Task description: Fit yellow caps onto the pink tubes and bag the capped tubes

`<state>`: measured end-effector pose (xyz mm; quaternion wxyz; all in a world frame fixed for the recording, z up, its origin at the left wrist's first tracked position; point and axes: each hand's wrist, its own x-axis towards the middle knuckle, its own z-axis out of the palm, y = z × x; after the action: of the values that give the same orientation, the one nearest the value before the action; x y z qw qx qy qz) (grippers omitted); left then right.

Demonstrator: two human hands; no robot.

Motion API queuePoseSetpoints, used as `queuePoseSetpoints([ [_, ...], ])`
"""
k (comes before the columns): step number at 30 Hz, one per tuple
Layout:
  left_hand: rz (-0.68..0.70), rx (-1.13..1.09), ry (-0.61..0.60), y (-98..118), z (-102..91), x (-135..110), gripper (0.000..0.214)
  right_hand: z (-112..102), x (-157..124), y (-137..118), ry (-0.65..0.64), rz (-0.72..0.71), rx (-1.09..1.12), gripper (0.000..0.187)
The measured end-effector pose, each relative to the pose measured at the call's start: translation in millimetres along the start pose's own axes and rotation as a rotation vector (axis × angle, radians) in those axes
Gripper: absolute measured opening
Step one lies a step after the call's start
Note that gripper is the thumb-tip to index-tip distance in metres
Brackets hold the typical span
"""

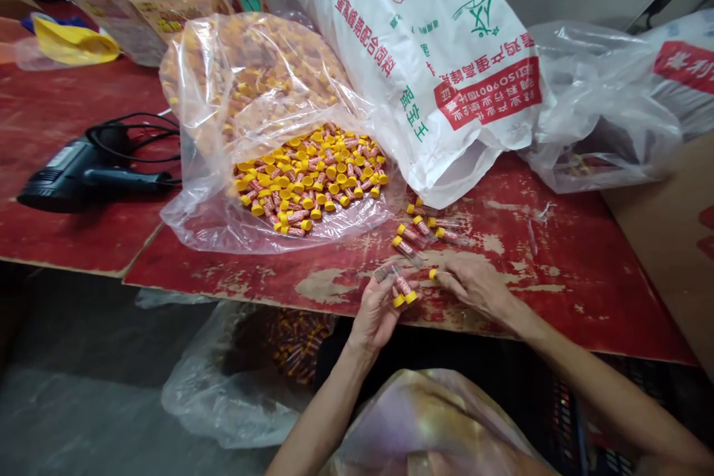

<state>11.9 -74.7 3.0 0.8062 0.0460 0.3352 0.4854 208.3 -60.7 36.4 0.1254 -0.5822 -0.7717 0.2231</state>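
My left hand (378, 312) is closed around small clear tubes (404, 285) with yellow caps and red-and-white filling, the caps pointing toward me. A little to its right, my right hand (474, 282) pinches a yellow cap (433, 274) between thumb and fingers; whether a tube is attached to it is hidden. Several more capped tubes (411, 236) lie loose on the worn red table (558, 297) just beyond both hands. Behind them, a large clear plastic bag (206, 216) lies with its mouth toward me, and many yellow-capped tubes (312, 178) spill within it.
A dark heat gun (83, 171) with a coiled cord lies at left. A white printed sack (446, 52) leans at the back, beside a clear bag (602, 104). A cardboard box (663, 216) stands at right. Below the table edge sits another open bag (223, 387) of tubes.
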Motion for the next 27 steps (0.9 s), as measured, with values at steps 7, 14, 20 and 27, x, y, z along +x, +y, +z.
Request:
queuePoseSetpoints([
  [7, 0.062, -0.054, 0.013, -10.1, 1.4, -0.2, 0.042, 28.2, -10.2, -55.3, 0.133, -0.250, -0.018, 0.031],
  [14, -0.030, -0.007, 0.110, -2.5, 3.0, -7.8, 0.036, 0.6, 34.8, 18.6, 0.193, 0.181, -0.537, 0.026],
  [20, -0.068, -0.057, 0.060, 0.9, -2.6, -7.2, 0.030, -11.1, 20.6, 39.2, 0.055, 0.092, -0.482, 0.027],
  [27, -0.095, -0.075, -0.012, -0.6, -4.7, -3.6, 0.039, -25.1, 17.7, 18.0, -0.292, 0.025, -0.512, 0.029],
])
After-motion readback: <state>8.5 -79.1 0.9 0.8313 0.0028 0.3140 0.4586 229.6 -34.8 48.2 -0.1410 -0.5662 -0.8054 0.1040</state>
